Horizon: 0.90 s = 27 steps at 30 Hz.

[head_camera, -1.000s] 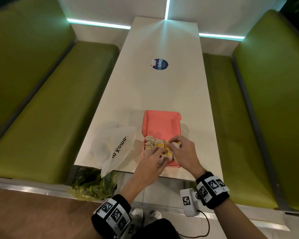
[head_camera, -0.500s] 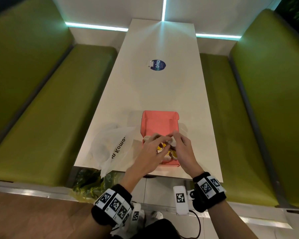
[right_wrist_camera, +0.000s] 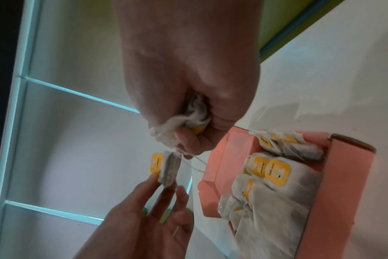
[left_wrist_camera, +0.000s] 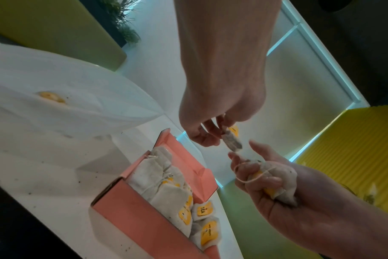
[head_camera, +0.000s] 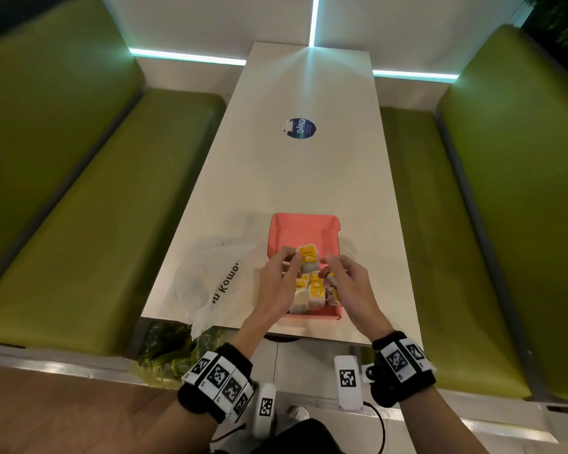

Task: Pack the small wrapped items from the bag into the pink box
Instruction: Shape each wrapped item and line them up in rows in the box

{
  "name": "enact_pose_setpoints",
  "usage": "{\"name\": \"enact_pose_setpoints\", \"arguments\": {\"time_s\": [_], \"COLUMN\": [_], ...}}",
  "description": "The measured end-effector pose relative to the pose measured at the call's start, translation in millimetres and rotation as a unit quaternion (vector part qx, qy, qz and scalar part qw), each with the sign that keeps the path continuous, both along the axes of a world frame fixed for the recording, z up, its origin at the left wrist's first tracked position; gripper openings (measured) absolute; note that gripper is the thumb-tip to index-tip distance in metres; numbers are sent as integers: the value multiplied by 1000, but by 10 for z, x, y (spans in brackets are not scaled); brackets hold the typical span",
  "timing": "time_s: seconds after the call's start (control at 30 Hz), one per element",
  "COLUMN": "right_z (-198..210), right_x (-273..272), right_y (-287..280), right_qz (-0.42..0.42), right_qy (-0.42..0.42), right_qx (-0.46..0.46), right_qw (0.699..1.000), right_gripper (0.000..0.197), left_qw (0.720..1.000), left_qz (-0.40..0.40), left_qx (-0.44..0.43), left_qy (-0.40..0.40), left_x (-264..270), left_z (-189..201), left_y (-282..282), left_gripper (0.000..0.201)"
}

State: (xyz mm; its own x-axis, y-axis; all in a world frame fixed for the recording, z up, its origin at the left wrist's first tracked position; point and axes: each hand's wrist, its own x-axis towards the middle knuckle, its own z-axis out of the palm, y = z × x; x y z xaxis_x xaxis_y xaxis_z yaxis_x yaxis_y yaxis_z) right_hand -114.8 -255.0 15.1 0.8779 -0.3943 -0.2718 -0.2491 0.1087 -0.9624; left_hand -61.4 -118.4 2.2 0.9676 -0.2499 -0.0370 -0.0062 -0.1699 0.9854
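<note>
The pink box point(head_camera: 330, 317) lies open near the table's front edge, with several white tea bags point(head_camera: 315, 291) bearing yellow tags inside it. Above the box my left hand point(head_camera: 292, 261) pinches one tea bag point(head_camera: 307, 255) by its edge, also seen as the pinched tea bag point(left_wrist_camera: 231, 141) in the left wrist view. To its right my right hand point(head_camera: 334, 274) grips a crumpled clump of tea bags point(left_wrist_camera: 277, 177) with a loose string. The clump point(right_wrist_camera: 188, 119) fills that fist. The white plastic bag point(head_camera: 210, 283) lies left of the box.
The white table point(head_camera: 309, 175) has a round blue sticker point(head_camera: 300, 128) at its middle. Green padded benches point(head_camera: 95, 224) run along both sides. A green-and-yellow bag point(head_camera: 168, 348) sits below the table's front left corner.
Both hands have lifted out of the box and drawn apart. My left hand now holds one tea bag up above the box, apart from the clump in my right hand.
</note>
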Motion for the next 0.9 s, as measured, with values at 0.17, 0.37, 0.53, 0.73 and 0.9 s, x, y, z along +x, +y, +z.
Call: {"name": "enact_pose_setpoints", "arguments": {"time_s": [0.17, 0.37, 0.53, 0.73, 0.9], "right_z": [52, 184, 259, 263, 223], "right_x": [45, 182, 221, 214, 224], "right_y": [-186, -215, -155, -61, -75], "right_qz": [-20, 81, 147, 130, 114], "right_qy": [-32, -66, -72, -108, -83], "right_qx": [-96, -174, -227, -248, -229], "right_qw": [995, 979, 960, 954, 963], "right_gripper": [7, 14, 21, 5, 10], "left_qw": [997, 998, 998, 996, 993], "left_qz": [-2, -45, -66, -85, -103], "left_qx": [-56, -22, -4, -25, -57], "left_qy": [45, 31, 9, 16, 9], "left_x": [44, 60, 74, 50, 6], "left_z": [47, 64, 48, 85, 88], "left_y": [63, 71, 67, 130, 179], "left_gripper": [17, 21, 23, 21, 12]}}
